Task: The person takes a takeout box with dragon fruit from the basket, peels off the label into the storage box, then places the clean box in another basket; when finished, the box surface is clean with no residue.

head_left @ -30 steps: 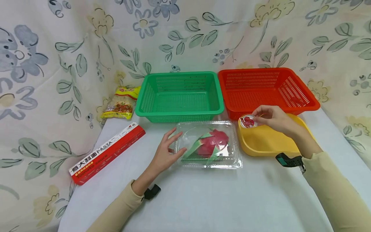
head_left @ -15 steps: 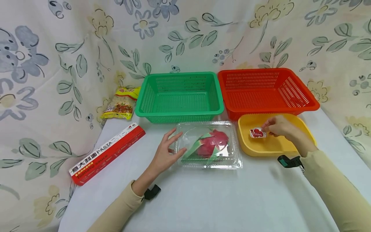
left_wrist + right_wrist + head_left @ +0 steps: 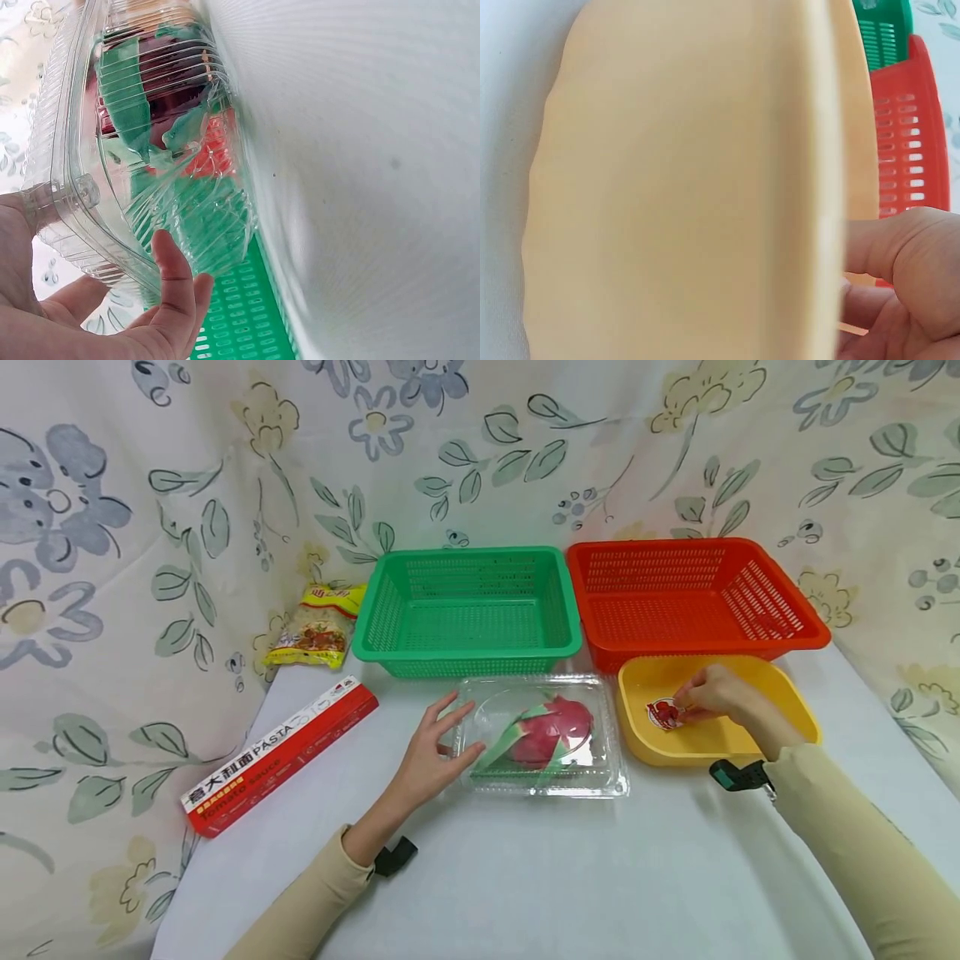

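A clear plastic clamshell box (image 3: 487, 702) lies on the table with a pink dragon fruit (image 3: 553, 735) with green leaves inside. At its left side is my left hand (image 3: 431, 756), fingers spread and lightly bent along the edge. The left wrist view shows that hand's fingertips close to the clamshell's corner. Inside the yellow tray (image 3: 637, 752), my right hand (image 3: 720, 693) pinches the edge of a round red-and-white label (image 3: 662, 714), held low over the tray floor. In the right wrist view the tray wall hides the label and the fingertips.
A green basket (image 3: 468, 656) and a red basket (image 3: 697, 647) stand side by side at the back, against a floral cloth. A red pasta box (image 3: 281, 756) lies slanted on the left. Behind it leans a yellow food packet (image 3: 311, 631).
My right hand has brought the label from the yellow tray's back left rim down into the tray, where it now lies flatter. The left hand and the clamshell keep their place.
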Demonstrator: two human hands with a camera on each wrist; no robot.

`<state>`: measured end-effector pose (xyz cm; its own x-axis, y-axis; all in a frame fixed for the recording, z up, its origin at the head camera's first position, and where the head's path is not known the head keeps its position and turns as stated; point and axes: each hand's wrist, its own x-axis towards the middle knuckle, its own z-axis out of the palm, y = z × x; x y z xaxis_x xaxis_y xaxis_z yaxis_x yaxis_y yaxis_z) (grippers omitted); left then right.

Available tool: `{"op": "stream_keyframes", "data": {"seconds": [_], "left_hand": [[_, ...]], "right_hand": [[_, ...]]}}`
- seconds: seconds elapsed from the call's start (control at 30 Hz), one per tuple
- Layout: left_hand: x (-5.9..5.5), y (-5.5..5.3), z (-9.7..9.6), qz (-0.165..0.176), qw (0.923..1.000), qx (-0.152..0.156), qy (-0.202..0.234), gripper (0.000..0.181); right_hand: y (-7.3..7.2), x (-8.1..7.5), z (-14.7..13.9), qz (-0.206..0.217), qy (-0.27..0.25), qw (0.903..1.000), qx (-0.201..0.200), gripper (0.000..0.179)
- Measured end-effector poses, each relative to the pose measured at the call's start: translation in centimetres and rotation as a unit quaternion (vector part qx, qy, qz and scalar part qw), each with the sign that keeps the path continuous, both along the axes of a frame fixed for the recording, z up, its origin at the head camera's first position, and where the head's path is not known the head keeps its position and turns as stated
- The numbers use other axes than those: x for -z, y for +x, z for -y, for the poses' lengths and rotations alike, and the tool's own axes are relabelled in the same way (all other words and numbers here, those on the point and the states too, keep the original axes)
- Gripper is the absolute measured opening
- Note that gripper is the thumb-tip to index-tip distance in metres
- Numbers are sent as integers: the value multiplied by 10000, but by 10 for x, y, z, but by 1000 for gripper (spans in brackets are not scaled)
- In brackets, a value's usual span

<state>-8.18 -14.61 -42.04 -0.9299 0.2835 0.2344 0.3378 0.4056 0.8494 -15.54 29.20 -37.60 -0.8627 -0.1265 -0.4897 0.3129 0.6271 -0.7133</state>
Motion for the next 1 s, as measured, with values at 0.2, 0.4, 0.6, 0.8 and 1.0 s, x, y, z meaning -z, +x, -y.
{"op": "stream_keyframes", "data": {"seconds": [0.2, 0.4, 0.6, 0.8, 1.0], "left_hand": [[0, -1, -1, 16, 10000, -26, 1, 59], [0, -1, -1, 69, 10000, -40, 14, 60], [1, 0, -1, 75, 10000, -38, 22, 60], [1, 0, -1, 92, 9999, -40, 33, 60], [-1, 0, -1, 163, 9998, -90, 31, 60]], "right_hand": [[0, 2, 0, -44, -116, 9999, -10, 24], [-1, 4, -3, -179, -239, 9996, -12, 36], [-3, 8, -5, -299, -315, 9991, -18, 42], [0, 6, -1, -440, -283, 9986, 57, 41], [7, -2, 7, -749, 114, 9971, -36, 42]]}}
